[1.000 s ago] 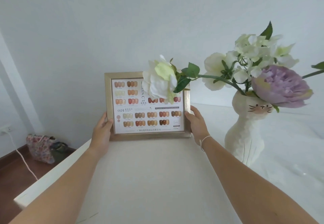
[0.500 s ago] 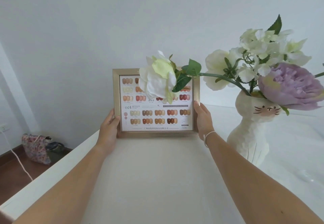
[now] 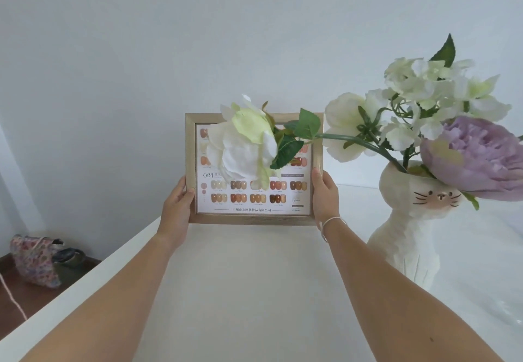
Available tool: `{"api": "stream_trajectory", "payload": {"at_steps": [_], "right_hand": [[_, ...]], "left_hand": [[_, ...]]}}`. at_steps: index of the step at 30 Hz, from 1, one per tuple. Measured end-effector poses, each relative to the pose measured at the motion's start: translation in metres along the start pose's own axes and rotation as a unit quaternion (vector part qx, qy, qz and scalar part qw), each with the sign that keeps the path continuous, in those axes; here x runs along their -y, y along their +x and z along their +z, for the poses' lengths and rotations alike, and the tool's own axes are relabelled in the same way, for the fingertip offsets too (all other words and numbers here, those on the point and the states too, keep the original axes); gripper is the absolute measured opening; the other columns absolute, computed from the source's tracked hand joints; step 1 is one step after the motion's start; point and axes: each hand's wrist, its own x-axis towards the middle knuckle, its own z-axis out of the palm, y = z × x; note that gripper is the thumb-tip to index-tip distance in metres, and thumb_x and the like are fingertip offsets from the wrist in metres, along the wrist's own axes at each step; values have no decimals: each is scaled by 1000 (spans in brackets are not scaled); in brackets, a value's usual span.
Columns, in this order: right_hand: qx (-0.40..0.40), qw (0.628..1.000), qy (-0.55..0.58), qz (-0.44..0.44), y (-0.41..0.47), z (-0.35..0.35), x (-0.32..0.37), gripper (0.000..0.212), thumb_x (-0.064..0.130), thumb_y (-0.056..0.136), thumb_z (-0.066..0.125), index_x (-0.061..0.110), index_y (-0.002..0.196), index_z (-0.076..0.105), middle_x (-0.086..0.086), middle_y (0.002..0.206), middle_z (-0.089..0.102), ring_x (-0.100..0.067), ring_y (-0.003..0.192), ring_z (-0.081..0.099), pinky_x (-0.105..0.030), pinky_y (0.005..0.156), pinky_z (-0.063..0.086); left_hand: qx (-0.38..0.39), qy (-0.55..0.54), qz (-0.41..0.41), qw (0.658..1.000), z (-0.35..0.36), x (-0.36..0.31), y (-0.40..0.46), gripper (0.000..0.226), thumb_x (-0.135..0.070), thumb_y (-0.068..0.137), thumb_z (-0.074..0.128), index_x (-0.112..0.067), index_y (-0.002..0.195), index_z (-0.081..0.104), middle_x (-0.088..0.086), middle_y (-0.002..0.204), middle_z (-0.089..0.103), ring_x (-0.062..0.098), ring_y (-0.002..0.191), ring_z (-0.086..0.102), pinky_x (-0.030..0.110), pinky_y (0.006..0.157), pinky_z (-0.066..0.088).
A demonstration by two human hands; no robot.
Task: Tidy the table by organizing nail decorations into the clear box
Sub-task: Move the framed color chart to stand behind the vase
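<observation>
The left hand [image 3: 177, 204] grips the left edge of the framed nail colour chart [image 3: 253, 191], thumb over the front of the frame; the right hand [image 3: 325, 196] grips the right edge likewise, a thin bracelet [image 3: 332, 224] at its wrist. The chart stands upright between them at twelve o'clock from the person, its long axis running nine to three, its lower edge at or just above the far end of the white surface [image 3: 249, 291]; contact cannot be told. Both hands are equally near it.

A white flower [image 3: 244, 149] on a long stem reaches from the cat-shaped vase [image 3: 407, 237] at two o'clock and hangs in front of the chart's upper half. I judge that setting the chart down turns on this overlap.

The clear box is not plainly visible; only something glassy shows at four o'clock.
</observation>
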Motion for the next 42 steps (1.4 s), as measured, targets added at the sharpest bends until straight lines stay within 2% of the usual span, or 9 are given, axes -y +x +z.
{"api": "stream_trajectory", "payload": {"at_steps": [6,9,11,17,26,30,34,38,42], "right_hand": [[9,1000,-23,3,-1,-5,-11,26,36,93,41,21,97,62,-10,102,69,-29,95,65,-44,85,54],[3,999,-43,-13,-5,-7,-17,27,35,94,41,16,97,61,-1,90,68,-17,83,64,-24,67,54],[-11,998,-57,-23,-10,-9,-23,27,34,94,42,15,93,61,5,81,64,-10,74,59,-17,59,46],[-19,996,-84,-38,-16,-13,-29,26,34,94,42,15,94,59,8,78,61,-7,73,56,-19,61,42],[-18,993,-113,-29,-22,-17,-32,31,31,93,46,24,123,52,8,85,58,-6,79,56,-17,61,39],[-21,992,-123,-26,-25,-18,-32,34,33,92,46,26,125,50,7,90,60,-9,84,58,-17,63,40],[-24,986,-163,-34,-31,-20,-32,36,33,92,44,29,127,47,18,81,54,2,77,53,-13,60,37],[-38,981,-185,-37,-38,-24,-29,41,28,92,43,27,133,42,10,96,61,-2,83,55,-18,71,40],[-42,971,-231,-46,-51,-28,-24,47,21,92,41,21,139,35,-2,128,52,-20,110,53,-31,93,42]], "left_hand": [[8,1,-6,1000,-5,19,-4,41,-15,95,37,-43,117,57,-8,118,66,15,113,60,41,102,42],[9,8,-3,1000,-5,18,-5,41,-16,96,37,-44,118,57,-11,120,65,13,115,58,41,106,39],[8,12,-3,1000,-6,18,-6,41,-16,96,37,-45,117,58,-14,119,65,10,115,58,40,107,39],[16,35,3,999,-10,22,-6,39,-22,96,38,-48,119,55,-15,122,64,12,119,55,44,109,35],[22,57,16,998,-12,24,-8,38,-28,94,39,-51,123,50,-24,122,61,6,120,53,42,110,34],[16,62,14,998,-11,22,-11,39,-27,95,38,-52,121,50,-28,115,64,1,115,56,37,106,37],[-1,75,16,997,-9,19,-16,39,-25,96,37,-48,125,48,-26,109,66,-2,109,57,27,97,39],[-54,75,-19,996,-9,19,-24,45,-30,95,42,-37,139,35,-12,124,56,6,114,51,24,97,34],[-96,77,-47,991,-13,18,-35,51,-34,92,44,-32,142,30,-7,120,56,12,114,50,31,103,36]]}}
